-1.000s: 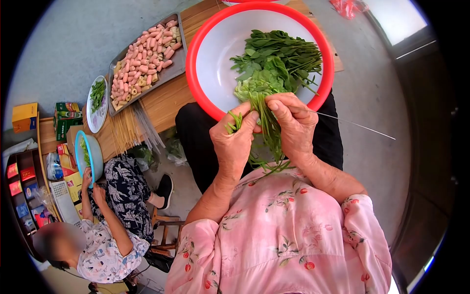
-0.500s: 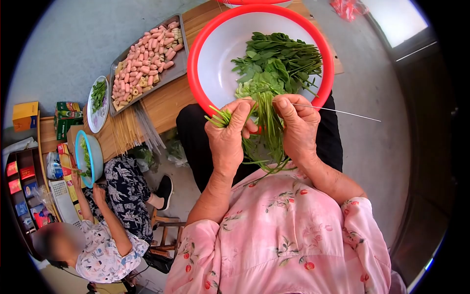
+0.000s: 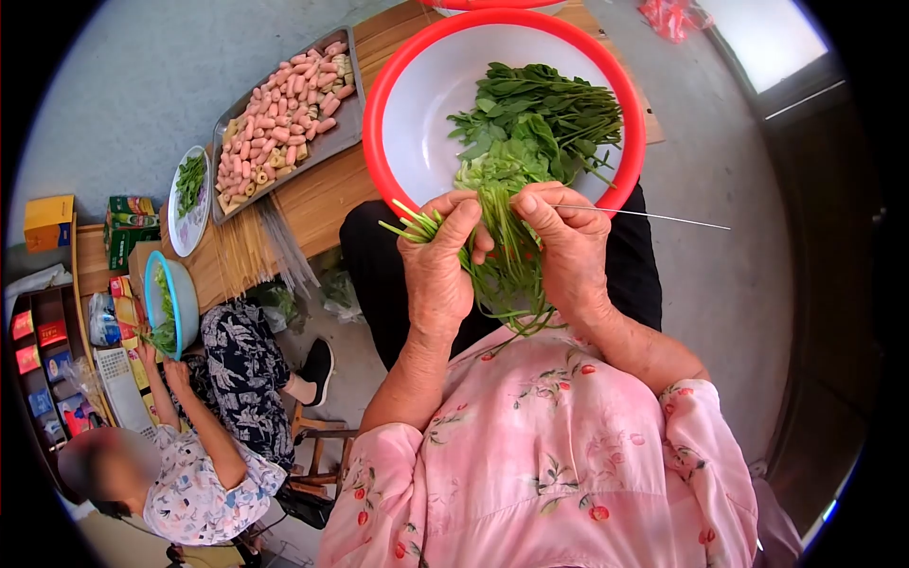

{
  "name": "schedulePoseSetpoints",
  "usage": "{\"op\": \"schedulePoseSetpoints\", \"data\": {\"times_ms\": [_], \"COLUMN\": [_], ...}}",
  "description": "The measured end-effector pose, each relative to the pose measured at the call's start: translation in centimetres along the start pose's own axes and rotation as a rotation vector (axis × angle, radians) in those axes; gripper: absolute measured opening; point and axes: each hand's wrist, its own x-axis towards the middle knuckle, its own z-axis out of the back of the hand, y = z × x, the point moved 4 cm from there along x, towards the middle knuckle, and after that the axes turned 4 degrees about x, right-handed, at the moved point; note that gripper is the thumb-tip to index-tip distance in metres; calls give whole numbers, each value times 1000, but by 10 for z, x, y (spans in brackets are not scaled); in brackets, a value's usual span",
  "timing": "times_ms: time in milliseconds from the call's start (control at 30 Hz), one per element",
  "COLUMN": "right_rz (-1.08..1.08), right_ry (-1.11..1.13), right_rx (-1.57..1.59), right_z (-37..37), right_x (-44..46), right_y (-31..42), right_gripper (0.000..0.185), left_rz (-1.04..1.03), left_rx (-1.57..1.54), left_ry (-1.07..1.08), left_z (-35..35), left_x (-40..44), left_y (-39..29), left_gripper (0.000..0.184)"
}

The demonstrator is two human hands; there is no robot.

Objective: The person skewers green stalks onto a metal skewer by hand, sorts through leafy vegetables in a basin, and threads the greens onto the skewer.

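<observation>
My left hand is closed round a small bunch of green stems, whose ends stick out to the left. A thin metal skewer is pinched in my right hand and points out to the right. Between my hands, long green stems hang down over my lap. Both hands are at the near rim of a white basin with a red rim. Inside it lie leafy greens, their dark stems toward the right.
On the wooden table are a metal tray of pink sausage pieces, a plate of greens and loose skewers. At the left, a co-worker handles greens at a blue-rimmed bowl.
My left hand has shifted slightly left and the stems in it stick out further. The skewer has moved left and tilts less. The co-worker's hands have moved and now hold leafy greens.
</observation>
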Motion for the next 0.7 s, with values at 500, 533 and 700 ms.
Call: {"op": "schedulePoseSetpoints", "data": {"times_ms": [500, 533, 700], "right_rz": [0, -1, 67], "right_ry": [-17, -9, 35], "right_rx": [36, 47, 76], "right_z": [-11, -11, -16], "right_x": [-14, -15, -16], "right_y": [9, 9, 8], "right_gripper": [8, 9, 8], "left_rz": [-39, -42, -32], "left_rx": [-32, -26, -89], "left_ry": [-8, -5, -7], "left_z": [9, 10, 12], "left_x": [-14, -15, -17], "left_y": [-12, -12, -11], "left_gripper": [15, 15, 16]}}
